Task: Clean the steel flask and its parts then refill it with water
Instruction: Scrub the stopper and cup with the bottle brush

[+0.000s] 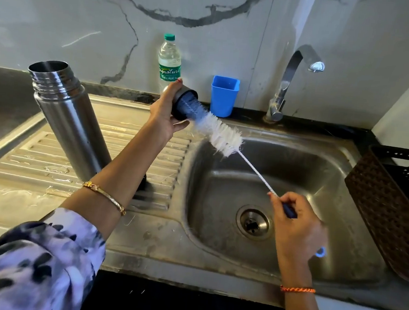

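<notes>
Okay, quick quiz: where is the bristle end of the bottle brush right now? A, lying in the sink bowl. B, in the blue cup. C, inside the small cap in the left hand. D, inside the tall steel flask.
C: the brush bristles go into the cap held by the left hand.

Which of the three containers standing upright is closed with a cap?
The plastic water bottle by the wall: green cap on. The steel flask and blue cup stand open.

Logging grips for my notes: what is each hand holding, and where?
Left hand grips the flask cap around its closed end; right hand grips the bottle brush by its blue handle.
</notes>
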